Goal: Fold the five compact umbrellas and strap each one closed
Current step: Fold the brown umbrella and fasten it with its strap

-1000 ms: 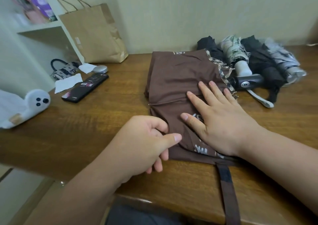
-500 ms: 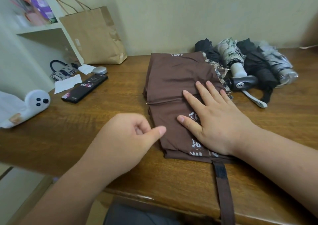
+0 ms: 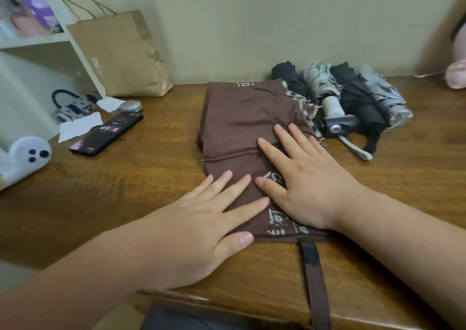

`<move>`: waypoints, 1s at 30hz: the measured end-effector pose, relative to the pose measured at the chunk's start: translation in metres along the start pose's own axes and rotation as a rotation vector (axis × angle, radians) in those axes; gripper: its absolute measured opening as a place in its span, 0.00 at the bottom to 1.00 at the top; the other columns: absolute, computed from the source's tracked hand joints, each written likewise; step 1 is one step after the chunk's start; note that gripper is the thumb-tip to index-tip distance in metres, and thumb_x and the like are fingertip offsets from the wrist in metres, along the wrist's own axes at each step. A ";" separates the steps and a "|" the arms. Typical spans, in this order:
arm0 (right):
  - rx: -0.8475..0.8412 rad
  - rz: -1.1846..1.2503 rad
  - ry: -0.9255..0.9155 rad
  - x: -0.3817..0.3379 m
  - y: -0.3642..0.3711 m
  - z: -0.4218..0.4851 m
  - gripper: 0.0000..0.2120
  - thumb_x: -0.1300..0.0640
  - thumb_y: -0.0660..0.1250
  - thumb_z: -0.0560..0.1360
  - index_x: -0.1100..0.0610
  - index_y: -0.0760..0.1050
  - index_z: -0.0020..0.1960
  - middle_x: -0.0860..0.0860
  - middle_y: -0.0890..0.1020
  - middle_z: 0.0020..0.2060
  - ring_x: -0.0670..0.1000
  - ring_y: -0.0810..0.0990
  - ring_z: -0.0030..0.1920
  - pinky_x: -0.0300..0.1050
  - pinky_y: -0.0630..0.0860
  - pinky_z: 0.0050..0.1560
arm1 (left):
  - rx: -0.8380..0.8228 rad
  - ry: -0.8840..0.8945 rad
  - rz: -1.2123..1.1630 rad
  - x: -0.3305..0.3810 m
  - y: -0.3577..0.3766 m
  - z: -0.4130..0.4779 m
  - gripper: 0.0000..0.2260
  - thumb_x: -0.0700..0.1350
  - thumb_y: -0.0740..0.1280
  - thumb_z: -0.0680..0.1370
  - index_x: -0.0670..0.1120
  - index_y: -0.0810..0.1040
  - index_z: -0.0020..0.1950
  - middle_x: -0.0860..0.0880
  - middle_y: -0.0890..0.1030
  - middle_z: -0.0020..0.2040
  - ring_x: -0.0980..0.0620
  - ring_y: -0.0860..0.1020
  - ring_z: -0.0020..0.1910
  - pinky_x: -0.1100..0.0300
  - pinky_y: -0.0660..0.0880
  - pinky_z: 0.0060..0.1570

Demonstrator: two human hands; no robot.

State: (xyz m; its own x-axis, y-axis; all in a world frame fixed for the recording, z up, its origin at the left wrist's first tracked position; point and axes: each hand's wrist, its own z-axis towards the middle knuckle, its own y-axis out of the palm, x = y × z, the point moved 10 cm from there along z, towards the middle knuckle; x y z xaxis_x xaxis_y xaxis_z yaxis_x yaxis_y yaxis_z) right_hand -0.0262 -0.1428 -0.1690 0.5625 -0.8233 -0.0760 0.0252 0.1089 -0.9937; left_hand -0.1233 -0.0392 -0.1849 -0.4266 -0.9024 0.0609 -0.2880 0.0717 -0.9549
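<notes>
While both palms press down on the brown umbrella (image 3: 247, 118), its canopy folded flat on the wooden desk (image 3: 126, 191), my left hand (image 3: 201, 218) lies with fingers straight and splayed over the umbrella's near left corner. My right hand (image 3: 307, 183), fingers likewise extended, rests just beside it on the printed white lettering. The closing strap (image 3: 315, 279) trails loose from the umbrella's near edge and over the desk front. A row of four rolled umbrellas (image 3: 353, 95) lies just beside its far right, against the checked trim. A paper bag (image 3: 121, 60) stands beyond its far left corner, and a black phone (image 3: 108, 134) lies well to its left.
</notes>
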 end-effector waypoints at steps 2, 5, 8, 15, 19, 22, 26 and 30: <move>0.006 0.000 0.004 0.000 -0.001 0.000 0.39 0.29 0.38 0.75 0.43 0.38 0.82 0.51 0.37 0.82 0.53 0.32 0.81 0.54 0.39 0.81 | -0.036 0.066 0.001 0.008 0.004 -0.009 0.23 0.68 0.37 0.79 0.78 0.33 0.72 0.69 0.24 0.74 0.63 0.20 0.71 0.60 0.23 0.71; 0.015 0.002 0.000 -0.001 -0.001 0.001 0.41 0.29 0.34 0.73 0.43 0.38 0.82 0.51 0.38 0.82 0.54 0.33 0.81 0.55 0.40 0.81 | 0.068 0.257 -0.006 0.023 -0.009 -0.017 0.24 0.67 0.38 0.82 0.74 0.56 0.77 0.70 0.39 0.80 0.61 0.33 0.80 0.55 0.30 0.77; 0.021 0.003 0.005 0.000 -0.001 0.002 0.42 0.28 0.33 0.71 0.43 0.39 0.82 0.51 0.39 0.83 0.54 0.34 0.81 0.55 0.40 0.81 | 0.590 0.285 -0.049 0.026 -0.053 -0.014 0.28 0.60 0.48 0.86 0.56 0.86 0.46 0.56 0.85 0.56 0.61 0.81 0.60 0.71 0.67 0.61; 0.038 0.000 -0.007 -0.002 -0.003 -0.001 0.39 0.32 0.37 0.75 0.45 0.40 0.83 0.52 0.40 0.83 0.53 0.35 0.81 0.55 0.40 0.81 | 0.668 -0.151 -0.235 -0.017 -0.074 0.039 0.27 0.54 0.59 0.84 0.49 0.59 0.81 0.51 0.65 0.78 0.52 0.63 0.78 0.52 0.62 0.76; -0.010 -0.015 -0.013 0.000 0.000 -0.005 0.39 0.32 0.38 0.77 0.49 0.37 0.83 0.52 0.36 0.82 0.53 0.31 0.81 0.55 0.39 0.81 | 0.258 -0.100 -0.062 -0.007 -0.024 0.054 0.34 0.66 0.38 0.82 0.51 0.33 0.82 0.57 0.32 0.82 0.61 0.29 0.78 0.52 0.35 0.80; -0.074 -0.025 0.016 0.004 0.004 -0.011 0.47 0.25 0.32 0.71 0.50 0.34 0.82 0.51 0.33 0.81 0.51 0.28 0.79 0.55 0.38 0.81 | 0.195 -0.128 0.000 -0.015 -0.022 0.051 0.39 0.73 0.35 0.77 0.52 0.34 0.82 0.57 0.28 0.80 0.60 0.25 0.76 0.47 0.32 0.79; -0.203 -0.044 0.061 0.015 0.006 -0.030 0.49 0.21 0.37 0.72 0.50 0.29 0.81 0.49 0.28 0.79 0.49 0.24 0.77 0.52 0.34 0.80 | 0.139 -0.133 0.031 -0.013 -0.017 0.055 0.43 0.81 0.39 0.71 0.62 0.34 0.81 0.57 0.25 0.78 0.56 0.22 0.75 0.40 0.31 0.77; -0.266 -0.092 0.078 0.029 0.006 -0.052 0.55 0.18 0.31 0.64 0.51 0.26 0.80 0.48 0.26 0.77 0.46 0.22 0.75 0.49 0.32 0.80 | 0.128 -0.123 0.008 -0.013 -0.017 0.056 0.42 0.84 0.43 0.68 0.70 0.33 0.78 0.56 0.23 0.77 0.55 0.20 0.73 0.39 0.29 0.75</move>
State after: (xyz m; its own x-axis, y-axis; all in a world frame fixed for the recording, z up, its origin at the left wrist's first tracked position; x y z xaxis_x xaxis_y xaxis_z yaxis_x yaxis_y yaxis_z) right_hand -0.0525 -0.1955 -0.1810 0.5019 -0.8647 0.0193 -0.1503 -0.1092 -0.9826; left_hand -0.0647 -0.0528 -0.1860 -0.3179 -0.9478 0.0250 -0.1704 0.0312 -0.9849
